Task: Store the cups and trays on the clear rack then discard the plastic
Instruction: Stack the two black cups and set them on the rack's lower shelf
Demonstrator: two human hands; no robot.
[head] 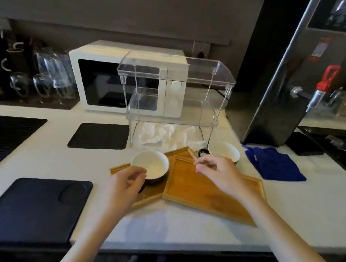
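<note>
Two wooden trays lie overlapped on the white counter, the upper tray [204, 195] resting across the lower tray [122, 170]. A cup [150, 163], white inside and dark outside, stands on the lower tray. My left hand [129, 182] curls against its near side, at the dark handle. My right hand [216, 171] pinches the far corner rim of the upper tray. A second cup [224, 151] stands behind the trays, at the foot of the clear two-tier rack [173, 72], whose shelves hold nothing. Crumpled plastic [167, 135] lies under the rack.
A white microwave [101, 77] stands behind the rack and a steel water boiler [289, 78] to its right. A blue cloth [274, 166] lies at the right. Dark mats [99, 135] [31, 208] sit at the left, with glasses [46, 76] at the back left.
</note>
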